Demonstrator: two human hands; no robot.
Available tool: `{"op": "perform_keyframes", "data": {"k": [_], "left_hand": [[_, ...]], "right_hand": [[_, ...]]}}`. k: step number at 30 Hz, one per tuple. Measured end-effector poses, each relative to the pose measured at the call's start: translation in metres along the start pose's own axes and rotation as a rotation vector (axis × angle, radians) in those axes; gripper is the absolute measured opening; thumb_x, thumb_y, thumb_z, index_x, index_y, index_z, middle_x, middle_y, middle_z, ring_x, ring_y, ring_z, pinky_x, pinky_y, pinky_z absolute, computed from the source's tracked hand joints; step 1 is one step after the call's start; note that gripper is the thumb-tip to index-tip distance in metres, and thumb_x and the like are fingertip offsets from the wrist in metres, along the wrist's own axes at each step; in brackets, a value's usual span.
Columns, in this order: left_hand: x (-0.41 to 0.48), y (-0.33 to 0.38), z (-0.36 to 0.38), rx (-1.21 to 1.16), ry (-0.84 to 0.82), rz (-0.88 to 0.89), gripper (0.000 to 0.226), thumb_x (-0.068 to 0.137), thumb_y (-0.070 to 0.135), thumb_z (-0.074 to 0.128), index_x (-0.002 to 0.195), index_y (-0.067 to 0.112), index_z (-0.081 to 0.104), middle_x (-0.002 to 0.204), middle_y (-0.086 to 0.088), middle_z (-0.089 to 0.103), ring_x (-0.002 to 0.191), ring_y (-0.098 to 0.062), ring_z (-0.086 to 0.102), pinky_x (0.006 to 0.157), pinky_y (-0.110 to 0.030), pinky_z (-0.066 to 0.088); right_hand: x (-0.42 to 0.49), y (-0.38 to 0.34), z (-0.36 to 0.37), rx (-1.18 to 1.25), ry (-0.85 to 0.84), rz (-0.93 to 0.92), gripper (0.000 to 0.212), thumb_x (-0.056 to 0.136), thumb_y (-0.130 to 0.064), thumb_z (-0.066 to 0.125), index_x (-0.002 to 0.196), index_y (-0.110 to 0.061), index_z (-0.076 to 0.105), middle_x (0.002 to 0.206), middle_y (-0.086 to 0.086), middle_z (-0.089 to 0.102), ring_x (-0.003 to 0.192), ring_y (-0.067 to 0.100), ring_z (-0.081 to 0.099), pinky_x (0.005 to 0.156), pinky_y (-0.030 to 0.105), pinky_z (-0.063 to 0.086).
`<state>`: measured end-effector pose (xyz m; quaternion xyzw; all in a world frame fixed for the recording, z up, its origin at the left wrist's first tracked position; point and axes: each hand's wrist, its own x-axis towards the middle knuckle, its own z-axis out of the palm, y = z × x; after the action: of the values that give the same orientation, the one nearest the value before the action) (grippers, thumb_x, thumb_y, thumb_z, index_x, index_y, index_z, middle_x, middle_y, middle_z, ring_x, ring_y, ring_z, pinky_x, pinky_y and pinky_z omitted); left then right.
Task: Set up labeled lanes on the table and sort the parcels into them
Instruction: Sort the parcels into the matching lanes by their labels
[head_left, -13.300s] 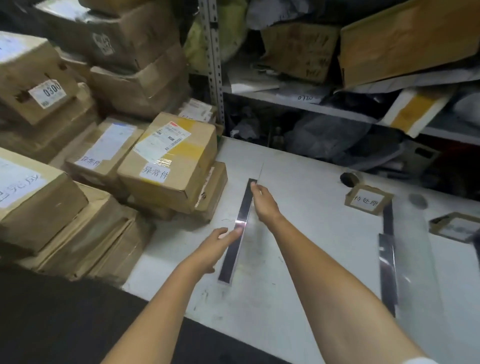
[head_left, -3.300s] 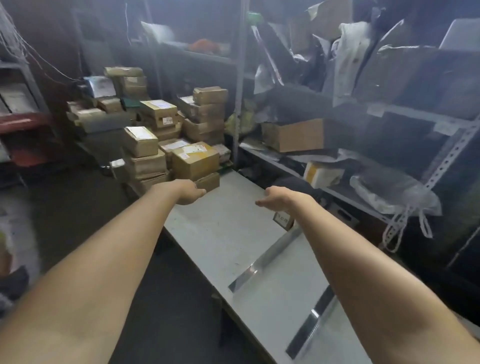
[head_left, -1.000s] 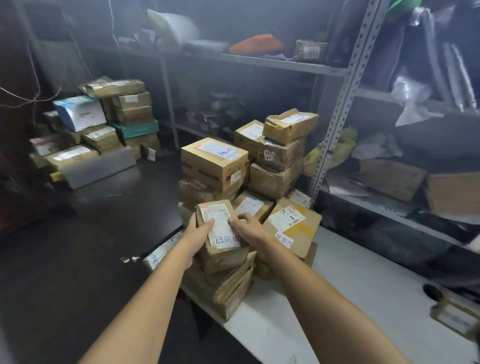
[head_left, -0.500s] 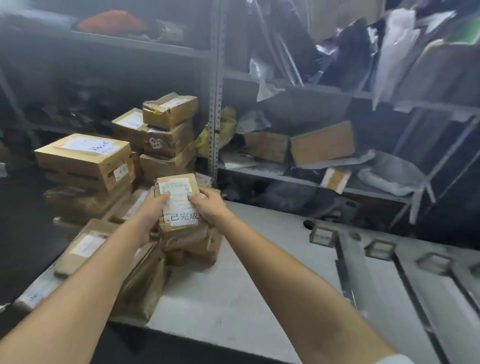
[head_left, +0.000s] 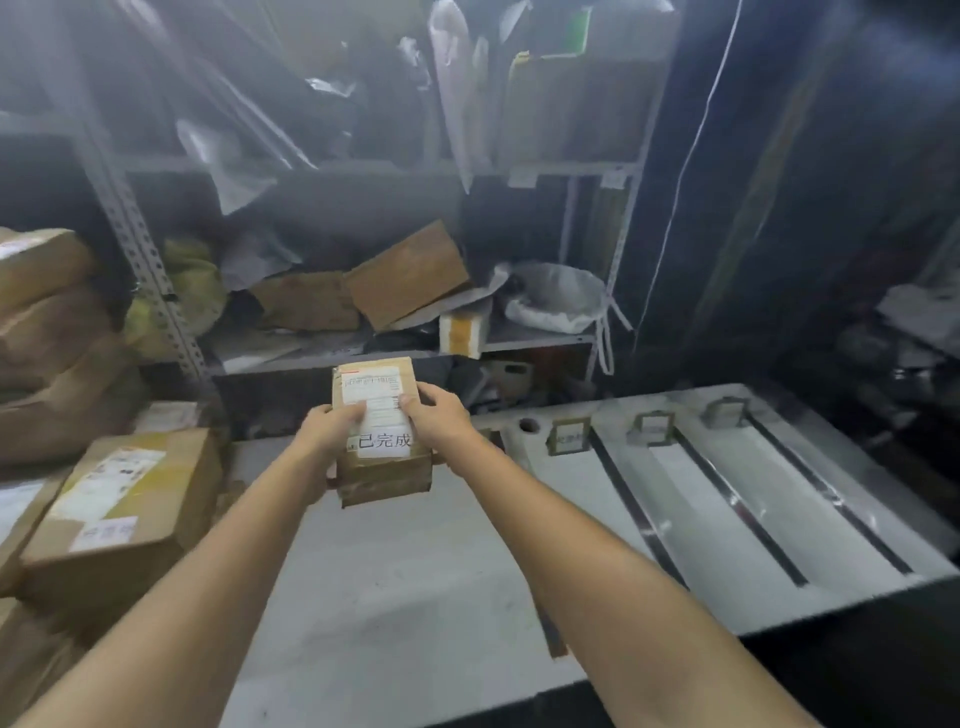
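Lifted clear of the stack (head_left: 124, 493) since half a second ago, the parcel (head_left: 384, 480) is now held above the table (head_left: 415, 597), right of the stack. The left hand (head_left: 332, 434) grips its left side and the right hand (head_left: 439, 415) its right, fingers of both clamped onto the top label. Further right, dark strips (head_left: 727, 499) mark lanes, each headed by a card (head_left: 569, 438).

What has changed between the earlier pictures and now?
The left hand and the right hand took hold of a labeled box on the pile at the left end of the table, lifted it off and carried it rightward. The black strips and label cards stayed in place.
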<state>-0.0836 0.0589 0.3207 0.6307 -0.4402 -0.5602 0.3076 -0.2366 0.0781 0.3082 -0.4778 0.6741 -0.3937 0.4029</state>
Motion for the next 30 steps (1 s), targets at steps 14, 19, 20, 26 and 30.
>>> {"op": "perform_keyframes", "data": {"k": [14,19,20,26,30], "left_hand": [[-0.026,0.036,0.316,0.055,-0.287,0.036,0.032,0.102,0.038,0.048,0.125,0.017,0.054,0.11,-0.005,0.07,0.097,-0.024,0.067,0.078,-0.045,0.055],[-0.018,0.04,0.391,0.083,-0.379,0.006,0.031,0.102,0.038,0.046,0.128,0.023,0.052,0.113,-0.004,0.069,0.101,-0.023,0.065,0.076,-0.047,0.052],[-0.015,0.04,0.405,0.096,-0.398,0.006,0.031,0.102,0.037,0.045,0.129,0.023,0.052,0.111,-0.004,0.07,0.1,-0.022,0.065,0.071,-0.044,0.051],[0.01,0.043,0.476,0.105,-0.489,-0.01,0.02,0.104,0.033,0.045,0.119,0.021,0.052,0.102,-0.003,0.069,0.086,-0.018,0.064,0.063,-0.037,0.046],[0.029,0.041,0.518,0.118,-0.525,-0.039,0.038,0.099,0.041,0.049,0.132,0.023,0.046,0.11,-0.004,0.071,0.096,-0.024,0.068,0.069,-0.041,0.051]], "right_hand": [[-0.001,0.127,-0.298,0.063,0.192,0.16,0.042,0.101,-0.034,0.054,0.142,-0.026,0.053,0.129,0.001,0.066,0.111,0.024,0.065,0.098,0.046,0.054],[0.004,0.163,-0.362,0.099,0.237,0.228,0.041,0.102,-0.034,0.052,0.142,-0.029,0.052,0.126,0.001,0.068,0.109,0.024,0.066,0.095,0.048,0.055],[0.007,0.171,-0.371,0.108,0.248,0.253,0.041,0.102,-0.035,0.052,0.143,-0.031,0.051,0.125,0.0,0.068,0.107,0.023,0.067,0.092,0.048,0.057],[0.023,0.204,-0.419,0.117,0.327,0.316,0.038,0.103,-0.036,0.051,0.14,-0.033,0.053,0.123,-0.001,0.069,0.103,0.022,0.069,0.087,0.047,0.059],[0.036,0.221,-0.45,0.1,0.354,0.353,0.043,0.103,-0.033,0.052,0.146,-0.029,0.048,0.128,0.0,0.067,0.097,0.017,0.068,0.074,0.036,0.06]]}}
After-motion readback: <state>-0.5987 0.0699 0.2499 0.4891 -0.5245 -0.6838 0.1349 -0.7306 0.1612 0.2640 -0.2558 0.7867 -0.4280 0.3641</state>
